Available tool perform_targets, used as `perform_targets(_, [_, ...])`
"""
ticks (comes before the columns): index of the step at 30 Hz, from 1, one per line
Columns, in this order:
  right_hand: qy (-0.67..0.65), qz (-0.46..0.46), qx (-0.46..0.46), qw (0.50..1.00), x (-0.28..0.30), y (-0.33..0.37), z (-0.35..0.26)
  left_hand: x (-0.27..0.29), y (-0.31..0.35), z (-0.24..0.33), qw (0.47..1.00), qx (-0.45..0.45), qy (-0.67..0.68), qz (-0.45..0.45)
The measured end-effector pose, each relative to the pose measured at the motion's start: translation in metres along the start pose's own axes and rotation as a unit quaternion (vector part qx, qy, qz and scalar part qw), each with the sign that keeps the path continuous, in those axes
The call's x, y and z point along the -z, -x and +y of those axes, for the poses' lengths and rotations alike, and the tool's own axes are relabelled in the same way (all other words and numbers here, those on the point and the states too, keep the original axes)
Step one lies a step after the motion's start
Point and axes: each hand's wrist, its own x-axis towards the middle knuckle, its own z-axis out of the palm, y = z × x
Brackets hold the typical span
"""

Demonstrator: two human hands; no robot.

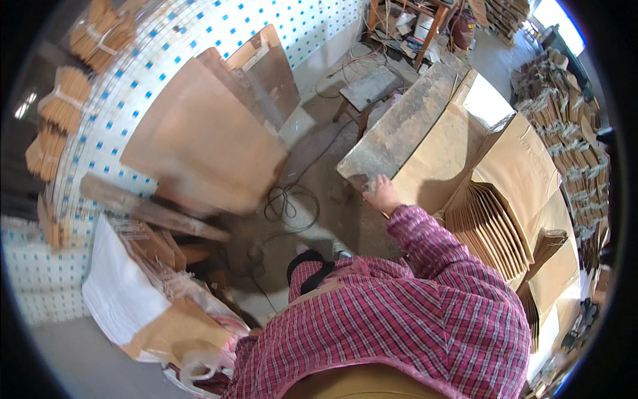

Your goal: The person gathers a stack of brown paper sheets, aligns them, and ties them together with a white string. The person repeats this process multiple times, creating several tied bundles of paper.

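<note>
My right hand point(383, 194) reaches out over the near left corner of the worktable point(399, 136). Its fingers look spread, at the edge of a large brown paper sheet point(442, 156) that lies there. Just right of my forearm stands a thick stack of folded brown paper point(485, 229), its layers fanned out. More folded brown paper point(522, 163) lies beyond it. My left hand does not show; its plaid sleeve runs down at the lower left, beside a white sack point(123, 286) with a brown paper piece point(179, 332) on it.
Large brown boards point(206, 130) lean against the tiled wall at the left, near a wooden plank point(153, 206). A cable point(290, 206) lies coiled on the floor. A small stool point(371, 88) stands past the table. Tied brown bundles point(565, 133) are piled at the right.
</note>
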Motion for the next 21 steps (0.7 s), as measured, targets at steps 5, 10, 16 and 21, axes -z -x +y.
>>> perform_targets(5, [-0.039, 0.049, -0.238, 0.969, -0.012, -0.102, 0.000, 0.100, -0.093, -0.053, 0.999, 0.026, 0.025, 0.007])
perform_targets(10, [-0.029, -0.060, -0.380, 0.923, -0.007, -0.130, -0.015, 0.281, -0.211, -0.096, 0.995, -0.023, -0.025, 0.097])
perform_targets(16, [0.015, -0.091, -0.427, 0.899, 0.004, -0.151, -0.033, 0.584, -0.338, 0.043, 0.967, -0.064, -0.043, 0.242])
perform_targets(21, [-0.052, -0.090, -0.487, 0.867, 0.018, -0.175, -0.015, 0.739, -0.396, 0.245, 0.911, -0.322, -0.031, 0.257])
